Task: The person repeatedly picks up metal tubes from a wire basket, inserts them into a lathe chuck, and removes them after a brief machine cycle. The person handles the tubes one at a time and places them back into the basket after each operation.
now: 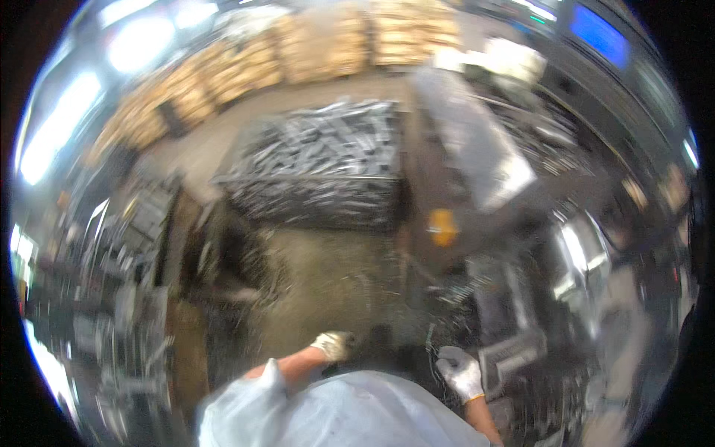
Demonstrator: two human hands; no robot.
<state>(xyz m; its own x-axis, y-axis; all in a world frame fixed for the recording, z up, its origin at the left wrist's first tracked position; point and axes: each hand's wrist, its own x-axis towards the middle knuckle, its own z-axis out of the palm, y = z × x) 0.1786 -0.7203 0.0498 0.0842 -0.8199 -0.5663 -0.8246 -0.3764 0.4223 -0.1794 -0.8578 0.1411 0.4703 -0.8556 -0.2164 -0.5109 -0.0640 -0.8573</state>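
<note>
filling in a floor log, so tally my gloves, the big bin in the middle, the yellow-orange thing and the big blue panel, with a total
gloves: 2, on the left hand and right hand
big bin: 1
yellow-orange thing: 1
blue panel: 1
total: 5

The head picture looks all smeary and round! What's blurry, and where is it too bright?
In the head view, the ceiling lights wash out to white at upper left; in the head view, blur smears the metal pieces and softens the gloved right hand; in the head view, the fisheye lens bends the scene into a round shape with black corners.
</note>
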